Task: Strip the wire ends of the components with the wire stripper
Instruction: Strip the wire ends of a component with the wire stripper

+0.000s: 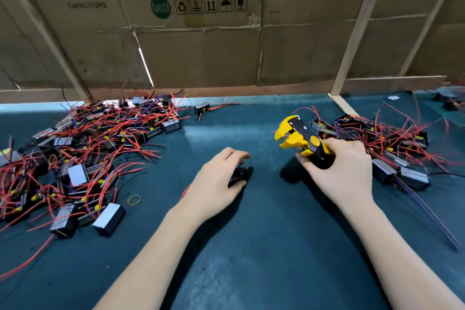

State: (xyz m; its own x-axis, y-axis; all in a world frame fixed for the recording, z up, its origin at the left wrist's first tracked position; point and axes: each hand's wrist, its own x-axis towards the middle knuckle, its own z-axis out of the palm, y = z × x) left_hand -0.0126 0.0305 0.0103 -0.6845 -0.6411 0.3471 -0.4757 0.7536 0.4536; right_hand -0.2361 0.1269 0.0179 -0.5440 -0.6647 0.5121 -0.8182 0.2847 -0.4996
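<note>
My right hand [344, 173] grips the handles of a yellow and black wire stripper [299, 137], whose jaws point up and to the left above the green table [251, 246]. My left hand [216, 184] curls over a small black component [240, 175] lying on the table, with a red wire showing by the wrist. A large pile of black components with red wires [83, 156] lies at the left. A second pile of components [392, 148] lies at the right, just behind my right hand.
A cardboard wall [201, 45] with wooden battens closes off the back of the table. A yellow rubber band [134, 200] lies near the left pile. One loose component [202, 108] sits at the back centre. Dark wires [427, 211] trail toward the right front.
</note>
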